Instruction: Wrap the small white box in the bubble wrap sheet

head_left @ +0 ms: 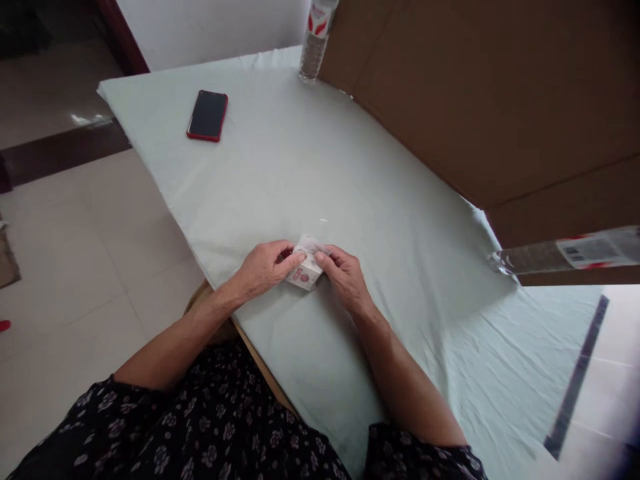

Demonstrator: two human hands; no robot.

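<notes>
A small white printed box (305, 275) is held just above or on the pale green tablecloth, near the table's front edge. Its upper flap appears raised. My left hand (267, 268) grips the box from the left, thumb lying on its top edge. From the other side my right hand (345, 275) closes on it, with the thumb on the near edge and fingers behind. The inside of the box is hidden from view. A tiny white sliver (324, 220) lies on the cloth beyond the box.
A phone in a red case (208, 116) lies at the far left of the tablecloth (260, 153). A large brown cardboard panel (450, 100) stands along the right side. One clear bottle (314, 50) stands at its far end, another bottle (550, 257) at its near end.
</notes>
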